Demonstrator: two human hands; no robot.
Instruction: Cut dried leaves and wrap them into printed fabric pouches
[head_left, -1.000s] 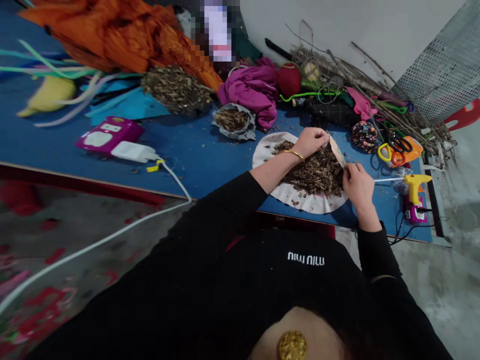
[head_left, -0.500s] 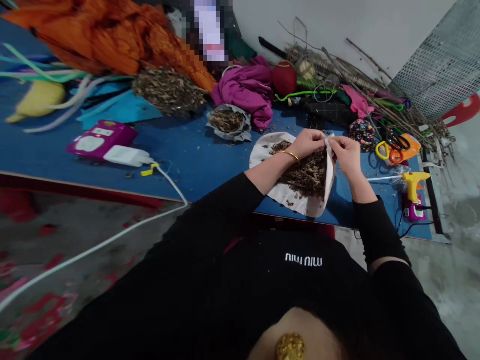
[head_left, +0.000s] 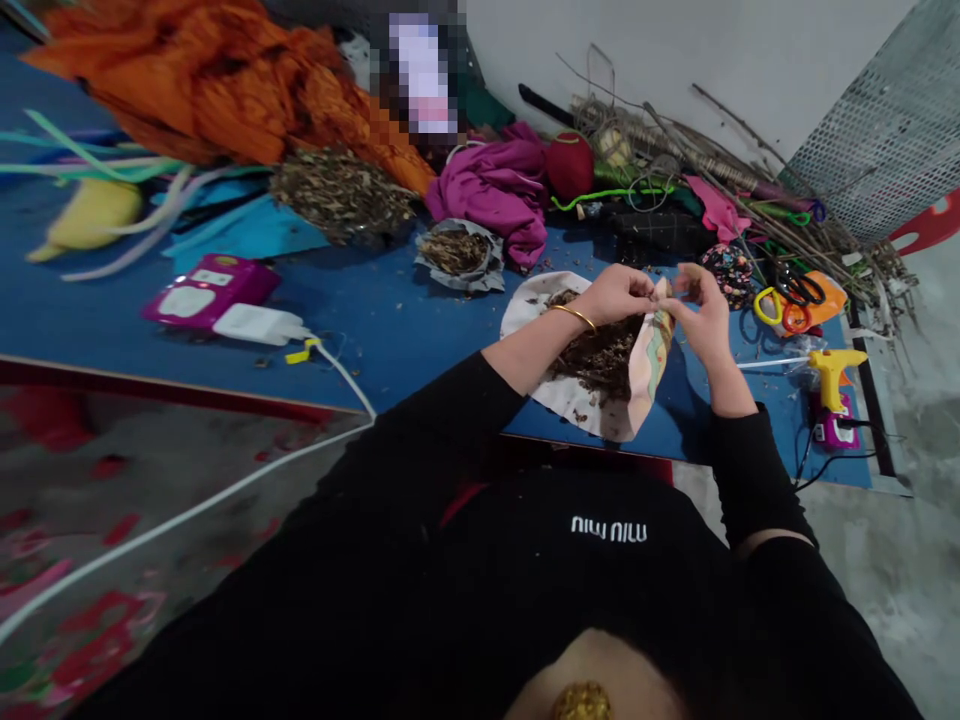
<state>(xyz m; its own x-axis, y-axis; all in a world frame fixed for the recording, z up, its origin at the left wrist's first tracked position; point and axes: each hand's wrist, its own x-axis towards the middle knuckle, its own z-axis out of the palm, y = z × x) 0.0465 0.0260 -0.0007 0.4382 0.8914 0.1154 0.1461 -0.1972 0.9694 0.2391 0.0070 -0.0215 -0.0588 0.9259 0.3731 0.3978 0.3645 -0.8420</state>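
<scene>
A round piece of white cloth (head_left: 521, 310) lies on the table, with dry brown plant bits (head_left: 600, 360) heaped on it. Its right side is folded up, so a patterned outer face (head_left: 660, 350) in pale green and pink shows. My left hand (head_left: 619, 295), with a gold bangle at the wrist, pinches the upper end of that fold. Close beside it is my right hand (head_left: 703, 308), its thumb against the cloth edge and its fingers lifted apart from the thumb.
Behind the cloth are a small grey-wrapped bundle of dried plants (head_left: 457, 252), purple fabric (head_left: 491, 190) and twigs (head_left: 787, 200). Scissors (head_left: 799, 290) and a yellow glue gun (head_left: 832, 375) lie right. A purple power strip (head_left: 214, 290) with a white cable (head_left: 225, 490) sits left.
The right hand's fingers have loosened from their pinch and lifted. The cloth's right side has turned, so more of its patterned outer face shows. My left hand still pinches the fold.
</scene>
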